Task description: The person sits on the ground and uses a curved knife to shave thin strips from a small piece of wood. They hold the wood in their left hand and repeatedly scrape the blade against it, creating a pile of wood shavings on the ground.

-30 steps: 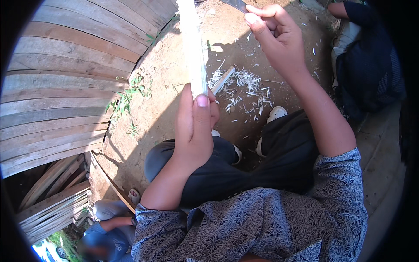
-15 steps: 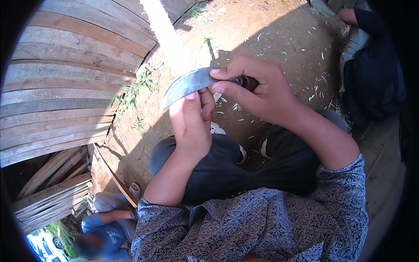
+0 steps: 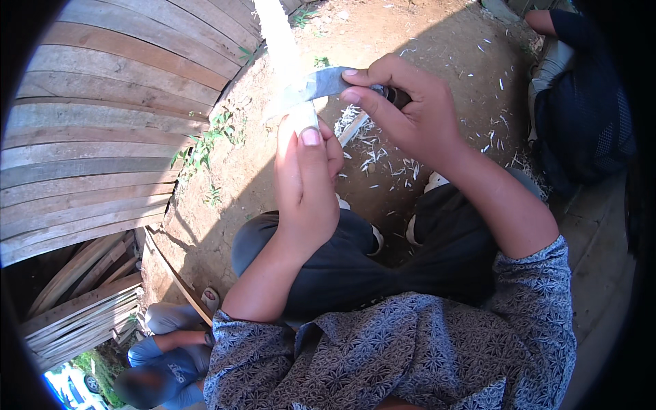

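My left hand [image 3: 307, 191] is closed round the near end of a long pale strip of wood [image 3: 279, 37], its thumb lying along the top. The strip runs away from me, glaring white in the sun, with rough, frayed edges. Across it lies the curved grey blade of a knife [image 3: 320, 85], just beyond my left fingertips. My right hand [image 3: 427, 119] grips this knife, thumb and forefinger pinching the blade near its dark handle. Glare washes out the blade's tip and the spot where it meets the wood.
Pale shavings [image 3: 372, 147] litter the dirt ground between my feet. A plank wall [image 3: 102, 130] stands at left, with green weeds [image 3: 219, 140] along its foot. One person [image 3: 160, 369] sits at the lower left; another person in dark clothing [image 3: 581, 123] is close on my right.
Both hands have moved slightly away from me, the blade farther along the wood. My left thumb has come off the blade and now lies on the wood. The strip's far end has shifted right.
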A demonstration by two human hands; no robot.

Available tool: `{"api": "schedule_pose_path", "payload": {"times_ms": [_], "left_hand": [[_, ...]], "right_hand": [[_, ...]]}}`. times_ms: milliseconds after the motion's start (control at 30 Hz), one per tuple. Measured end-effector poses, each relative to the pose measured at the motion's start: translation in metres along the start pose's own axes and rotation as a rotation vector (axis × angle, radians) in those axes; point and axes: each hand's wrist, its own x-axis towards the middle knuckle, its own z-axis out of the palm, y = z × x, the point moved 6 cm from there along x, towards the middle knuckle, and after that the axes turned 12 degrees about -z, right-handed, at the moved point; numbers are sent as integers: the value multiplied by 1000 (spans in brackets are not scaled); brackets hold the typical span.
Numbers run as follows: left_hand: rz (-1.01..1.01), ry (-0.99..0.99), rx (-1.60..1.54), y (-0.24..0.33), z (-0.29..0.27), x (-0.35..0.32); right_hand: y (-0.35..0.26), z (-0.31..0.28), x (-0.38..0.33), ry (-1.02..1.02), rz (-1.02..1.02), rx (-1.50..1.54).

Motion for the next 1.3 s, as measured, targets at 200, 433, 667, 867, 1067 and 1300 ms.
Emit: {"api": "schedule_pose_path", "payload": {"times_ms": [200, 433, 667, 867, 1067, 1300], "left_hand": [[26, -169, 142, -16, 26, -8], [-37, -51, 34, -15, 13, 20], [2, -12, 112, -11, 7, 23], [52, 15, 223, -4, 7, 19], [131, -88, 395, -8, 26, -1], [43, 5, 248, -7, 2, 26]], "right_hand": [[115, -122, 26, 538, -40, -185], [30, -13, 2, -48, 364, 209], [22, 6, -5, -168, 345, 286], [31, -2, 2, -102, 160, 100], [117, -102, 16, 465, 281, -81], [53, -26, 5, 32, 343, 245]]}}
